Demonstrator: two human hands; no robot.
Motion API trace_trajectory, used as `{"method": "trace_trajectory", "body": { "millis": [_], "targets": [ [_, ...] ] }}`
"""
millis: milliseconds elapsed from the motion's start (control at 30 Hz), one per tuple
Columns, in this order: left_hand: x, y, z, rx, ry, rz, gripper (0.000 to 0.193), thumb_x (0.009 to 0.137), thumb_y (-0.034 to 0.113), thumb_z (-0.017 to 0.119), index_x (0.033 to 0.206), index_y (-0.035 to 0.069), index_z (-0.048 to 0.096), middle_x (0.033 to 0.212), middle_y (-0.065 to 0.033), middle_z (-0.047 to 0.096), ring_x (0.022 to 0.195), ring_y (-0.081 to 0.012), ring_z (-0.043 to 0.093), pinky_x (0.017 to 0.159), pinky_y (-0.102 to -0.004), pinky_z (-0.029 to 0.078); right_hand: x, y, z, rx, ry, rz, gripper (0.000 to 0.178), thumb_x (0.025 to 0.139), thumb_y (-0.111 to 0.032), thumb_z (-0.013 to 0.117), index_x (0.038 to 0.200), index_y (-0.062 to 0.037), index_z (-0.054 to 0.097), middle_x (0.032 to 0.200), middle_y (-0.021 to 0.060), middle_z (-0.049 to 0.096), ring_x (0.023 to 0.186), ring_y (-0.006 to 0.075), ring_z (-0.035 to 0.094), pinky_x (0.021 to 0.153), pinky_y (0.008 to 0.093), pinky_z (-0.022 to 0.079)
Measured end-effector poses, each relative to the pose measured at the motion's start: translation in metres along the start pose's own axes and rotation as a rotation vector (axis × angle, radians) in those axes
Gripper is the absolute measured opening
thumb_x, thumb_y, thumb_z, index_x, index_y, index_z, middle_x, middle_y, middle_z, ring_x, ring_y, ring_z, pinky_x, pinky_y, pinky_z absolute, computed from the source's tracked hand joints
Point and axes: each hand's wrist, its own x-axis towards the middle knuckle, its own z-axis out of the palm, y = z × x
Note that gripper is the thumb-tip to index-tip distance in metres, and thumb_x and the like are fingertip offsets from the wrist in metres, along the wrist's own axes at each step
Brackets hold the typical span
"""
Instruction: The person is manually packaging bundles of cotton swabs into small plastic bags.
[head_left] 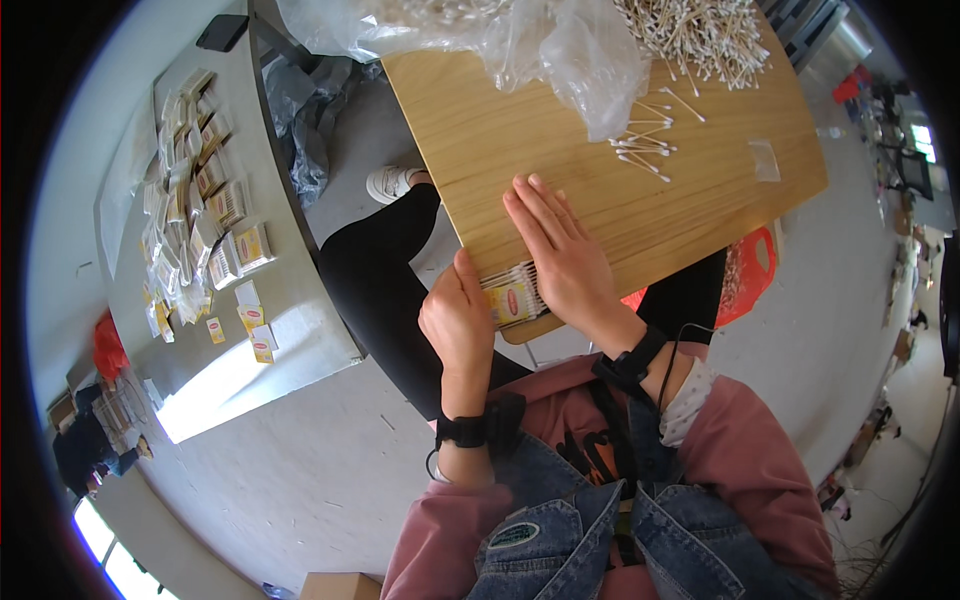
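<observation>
A pack (512,299) of swabs is set at the near left corner of the wooden surface (490,130), its yellow label turned up and white swab tips shown along its far edge. Its left end is met by the left hand (458,310), whose fingers are curled and whose thumb is pointed to the far side; whether the pack is gripped there cannot be told. Its right end is bordered by the right hand (568,255), which is held flat with the fingers stretched out and closed on nothing. Both wrists are circled by black bands (463,432). Farther off, a few loose swabs (648,145) are scattered beside a clear bag (590,65), and behind them a large pile (705,40) of swabs is heaped at the far right. A piece of clear tape (765,160) is stuck near the right edge. Below that edge, a red bag (750,280) is seen. To the left, the grey surface (305,310) is covered in part by many packs (195,200), piled loosely, with small yellow and white cards (258,335) laid nearer. A dark, flat object (222,32) is placed at its far end.
</observation>
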Motion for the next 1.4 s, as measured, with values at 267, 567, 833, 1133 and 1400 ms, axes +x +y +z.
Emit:
{"method": "trace_trajectory", "body": {
  "millis": [267, 567, 833, 1133, 1400],
  "targets": [
    [-0.001, 0.002, 0.0, 0.016, 0.008, -0.003, 0.045, 0.104, 0.029, 0.049, 0.072, -0.001, 0.062, 0.065, -0.0215, 0.059, 0.057, -0.0394, 0.057, 0.051, -0.0437, 0.045, 0.0, -0.005, 0.003, 0.05, -0.011, 0.008, 0.06, 0.087, 0.002, 0.048, 0.146, 0.0003, 0.041, 0.153, 0.016, 0.039, 0.144, 0.0304, 0.035, 0.116, 0.0449, 0.033],
    [-0.001, 0.011, -0.002, 0.127, 0.011, -0.018, 0.047, 0.104, 0.031, 0.048, 0.072, 0.0, 0.062, 0.067, -0.0213, 0.061, 0.061, -0.0406, 0.06, 0.052, -0.0455, 0.046, 0.001, -0.011, 0.004, 0.106, -0.008, 0.026, 0.058, 0.088, 0.001, 0.048, 0.145, 0.0005, 0.042, 0.152, 0.016, 0.04, 0.144, 0.0319, 0.036, 0.116, 0.0458, 0.033],
    [-0.002, 0.006, 0.004, 0.167, 0.082, 0.09, 0.04, 0.102, 0.025, 0.053, 0.069, 0.003, 0.061, 0.065, -0.0156, 0.061, 0.054, -0.0352, 0.06, 0.046, -0.0432, 0.046, 0.004, -0.026, 0.016, 0.272, 0.047, 0.026, 0.054, 0.092, -0.009, 0.052, 0.144, 0.0009, 0.042, 0.148, 0.0191, 0.044, 0.141, 0.0349, 0.038, 0.116, 0.0453, 0.032],
    [-0.002, 0.002, -0.008, 0.068, -0.032, -0.092, 0.037, 0.101, 0.03, 0.054, 0.08, 0.003, 0.068, 0.067, -0.019, 0.063, 0.06, -0.0355, 0.063, 0.051, -0.0406, 0.046, -0.003, -0.022, 0.012, 0.996, 0.178, 0.187, 0.05, 0.107, -0.026, 0.04, 0.148, 0.0032, 0.035, 0.154, 0.0193, 0.037, 0.146, 0.0277, 0.032, 0.119, 0.0403, 0.025],
    [0.0, -0.013, -0.014, -0.369, 0.037, -0.119, 0.046, 0.104, 0.029, 0.053, 0.073, -0.004, 0.051, 0.056, -0.0027, 0.039, 0.057, -0.0103, 0.031, 0.049, -0.0293, 0.03, -0.019, -0.033, 0.008, 1.355, 0.277, 0.337, 0.058, 0.108, -0.036, 0.037, 0.149, 0.0039, 0.031, 0.155, 0.0176, 0.034, 0.146, 0.0253, 0.029, 0.121, 0.04, 0.02]
  ]
}}
